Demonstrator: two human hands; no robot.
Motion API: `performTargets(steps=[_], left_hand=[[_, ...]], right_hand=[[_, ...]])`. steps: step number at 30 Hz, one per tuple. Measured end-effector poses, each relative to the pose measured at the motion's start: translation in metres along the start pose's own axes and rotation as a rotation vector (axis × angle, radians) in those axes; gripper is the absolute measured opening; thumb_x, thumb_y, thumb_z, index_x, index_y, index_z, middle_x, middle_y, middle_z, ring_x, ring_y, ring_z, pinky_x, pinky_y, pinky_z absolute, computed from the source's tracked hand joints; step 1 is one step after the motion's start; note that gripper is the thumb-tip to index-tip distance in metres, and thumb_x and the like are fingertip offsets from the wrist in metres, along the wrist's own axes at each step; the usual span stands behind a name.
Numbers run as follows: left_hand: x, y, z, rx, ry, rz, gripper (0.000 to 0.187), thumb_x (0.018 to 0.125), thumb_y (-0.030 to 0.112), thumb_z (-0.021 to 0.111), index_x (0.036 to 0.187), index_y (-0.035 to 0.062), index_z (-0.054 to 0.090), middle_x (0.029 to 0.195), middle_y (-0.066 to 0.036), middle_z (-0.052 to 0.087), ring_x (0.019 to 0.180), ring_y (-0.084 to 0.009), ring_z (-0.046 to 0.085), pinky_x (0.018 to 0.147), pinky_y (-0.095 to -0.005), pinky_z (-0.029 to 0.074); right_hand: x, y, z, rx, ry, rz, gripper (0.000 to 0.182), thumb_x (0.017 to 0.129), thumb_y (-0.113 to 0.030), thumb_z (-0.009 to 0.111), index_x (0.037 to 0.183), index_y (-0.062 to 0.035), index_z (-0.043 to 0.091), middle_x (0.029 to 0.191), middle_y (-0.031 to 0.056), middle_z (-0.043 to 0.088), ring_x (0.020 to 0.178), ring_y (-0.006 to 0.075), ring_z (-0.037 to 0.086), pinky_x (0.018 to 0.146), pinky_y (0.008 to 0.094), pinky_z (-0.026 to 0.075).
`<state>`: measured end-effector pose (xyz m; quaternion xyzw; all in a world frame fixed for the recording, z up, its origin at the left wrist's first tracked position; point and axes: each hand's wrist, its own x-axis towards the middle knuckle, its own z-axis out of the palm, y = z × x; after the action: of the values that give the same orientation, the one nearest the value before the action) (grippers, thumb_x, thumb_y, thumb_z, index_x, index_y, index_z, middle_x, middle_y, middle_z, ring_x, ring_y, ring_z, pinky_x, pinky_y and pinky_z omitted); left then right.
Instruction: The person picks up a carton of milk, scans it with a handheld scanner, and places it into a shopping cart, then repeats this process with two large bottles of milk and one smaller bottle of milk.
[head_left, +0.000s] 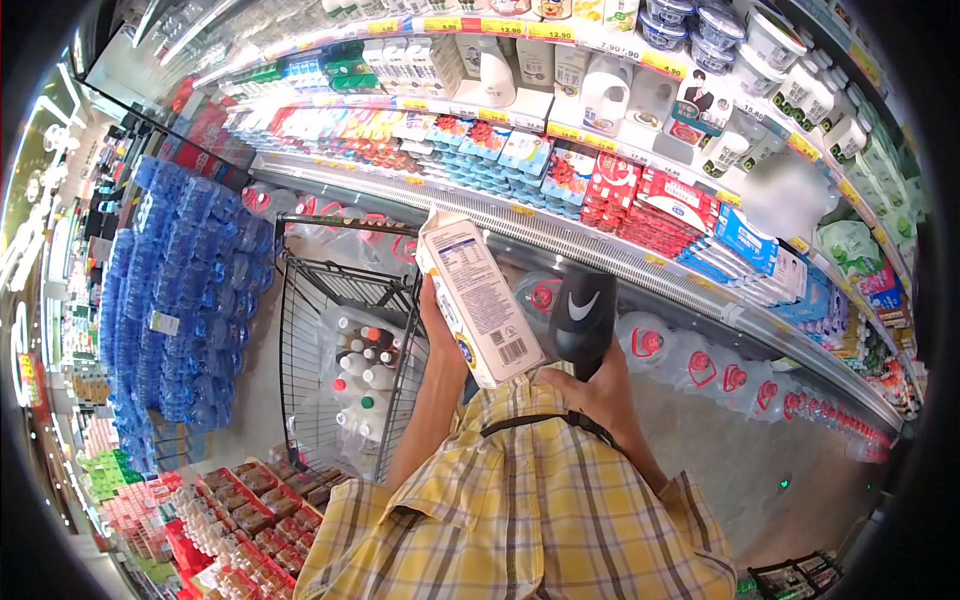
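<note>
My left hand (pixel 440 325) grips a white milk carton (pixel 482 300) from its left side, with the printed panel and barcode facing up toward me. In my right hand (pixel 596 385) is a black handheld barcode scanner (pixel 583 318), its head pointing away from me toward the shelves. Carton and scanner are held side by side in front of my chest, a small gap between them. Just left of the carton stands a wire shopping cart (pixel 290 372) with several bottles (pixel 365 375) in a clear plastic bag inside.
Ahead runs a refrigerated shelf (pixel 640 250) stacked with dairy cartons and packs. Large water jugs with red handles (pixel 735 378) line the floor beneath it. Stacked blue bottled water (pixel 180 300) rises at left. Packaged goods (pixel 255 510) sit at lower left.
</note>
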<state>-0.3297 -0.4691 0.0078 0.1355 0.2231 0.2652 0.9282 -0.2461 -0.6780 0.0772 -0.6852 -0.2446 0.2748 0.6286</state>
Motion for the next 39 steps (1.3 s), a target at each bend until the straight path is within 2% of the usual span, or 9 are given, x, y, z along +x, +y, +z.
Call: performTargets(steps=[3, 7, 9, 15, 24, 27, 29, 35, 39], left_hand=[[0.006, 0.007, -0.002, -0.145, -0.138, -0.142, 0.072, 0.081, 0.062, 0.050, 0.125, 0.0056, 0.049, 0.116, -0.019, 0.056, 0.103, -0.0327, 0.056, 0.082, -0.0451, 0.050], [0.014, 0.017, -0.007, -0.120, -0.205, -0.144, 0.074, 0.079, 0.063, 0.050, 0.125, 0.0060, 0.049, 0.117, -0.019, 0.054, 0.104, -0.0328, 0.054, 0.083, -0.0465, 0.048], [0.020, 0.021, -0.010, -0.108, -0.197, -0.097, 0.074, 0.079, 0.064, 0.050, 0.126, 0.0060, 0.049, 0.117, -0.018, 0.054, 0.104, -0.0327, 0.054, 0.083, -0.0468, 0.048], [0.027, 0.036, -0.011, -0.063, -0.202, 0.025, 0.073, 0.080, 0.062, 0.049, 0.126, 0.0052, 0.048, 0.116, -0.018, 0.055, 0.104, -0.0344, 0.054, 0.084, -0.0495, 0.047], [0.034, 0.047, -0.031, 0.037, -0.197, 0.175, 0.052, 0.090, 0.043, 0.048, 0.123, 0.0029, 0.050, 0.113, -0.015, 0.062, 0.094, -0.0272, 0.065, 0.081, -0.0406, 0.054], [0.036, 0.050, -0.034, -0.004, -0.139, 0.141, 0.059, 0.087, 0.047, 0.049, 0.126, 0.0029, 0.049, 0.118, -0.019, 0.058, 0.102, -0.0349, 0.060, 0.087, -0.0474, 0.050], [0.034, 0.049, -0.030, -0.017, -0.164, 0.125, 0.057, 0.088, 0.045, 0.048, 0.125, 0.0027, 0.049, 0.117, -0.018, 0.059, 0.101, -0.0328, 0.061, 0.086, -0.0466, 0.050], [0.022, 0.043, -0.001, 0.123, -0.137, 0.175, 0.046, 0.092, 0.036, 0.046, 0.121, 0.0000, 0.049, 0.109, -0.016, 0.063, 0.090, -0.0264, 0.066, 0.079, -0.0401, 0.056], [0.009, 0.032, 0.019, 0.190, -0.132, 0.177, 0.042, 0.094, 0.031, 0.045, 0.121, -0.0003, 0.048, 0.108, -0.016, 0.063, 0.089, -0.0240, 0.067, 0.079, -0.0383, 0.056]], right_hand=[[-0.001, 0.003, -0.004, 0.061, -0.032, 0.047, 0.058, 0.067, -0.014, 0.082, 0.114, 0.0000, 0.052, 0.110, 0.0088, 0.060, 0.095, 0.0141, 0.058, 0.079, 0.0291, 0.048], [-0.003, 0.010, -0.019, 0.052, -0.191, 0.101, 0.054, 0.071, -0.012, 0.078, 0.117, -0.0002, 0.052, 0.104, 0.0070, 0.063, 0.094, 0.0153, 0.060, 0.080, 0.0300, 0.048], [-0.008, -0.005, -0.026, 0.255, -0.480, 0.355, 0.046, 0.075, -0.010, 0.074, 0.116, -0.0010, 0.053, 0.104, 0.0085, 0.063, 0.088, 0.0137, 0.062, 0.067, 0.0274, 0.051], [-0.010, -0.040, -0.012, 0.555, -0.744, 0.487, 0.043, 0.081, -0.006, 0.068, 0.120, -0.0013, 0.050, 0.102, 0.0103, 0.064, 0.082, 0.0142, 0.064, 0.056, 0.0248, 0.050], [-0.007, -0.025, -0.008, 0.514, -0.693, 0.555, 0.030, 0.079, -0.009, 0.069, 0.105, -0.0002, 0.056, 0.087, 0.0073, 0.063, 0.059, 0.0102, 0.056, 0.049, 0.0215, 0.043], [-0.007, -0.025, -0.012, 0.510, -0.639, 0.572, 0.029, 0.078, -0.007, 0.068, 0.103, 0.0001, 0.056, 0.084, 0.0082, 0.062, 0.053, 0.0099, 0.053, 0.047, 0.0205, 0.043], [-0.006, -0.022, -0.017, 0.517, -0.633, 0.581, 0.032, 0.078, -0.006, 0.068, 0.106, 0.0001, 0.056, 0.084, 0.0080, 0.061, 0.052, 0.0100, 0.053, 0.047, 0.0207, 0.043], [0.015, 0.007, -0.026, 0.656, -0.453, 0.422, 0.046, 0.078, -0.004, 0.068, 0.120, 0.0005, 0.050, 0.100, 0.0136, 0.064, 0.064, 0.0128, 0.060, 0.048, 0.0223, 0.046], [0.031, 0.044, -0.023, 0.399, -0.318, 0.375, 0.055, 0.076, -0.006, 0.072, 0.124, 0.0002, 0.046, 0.115, 0.0157, 0.060, 0.088, 0.0160, 0.064, 0.052, 0.0215, 0.049]])
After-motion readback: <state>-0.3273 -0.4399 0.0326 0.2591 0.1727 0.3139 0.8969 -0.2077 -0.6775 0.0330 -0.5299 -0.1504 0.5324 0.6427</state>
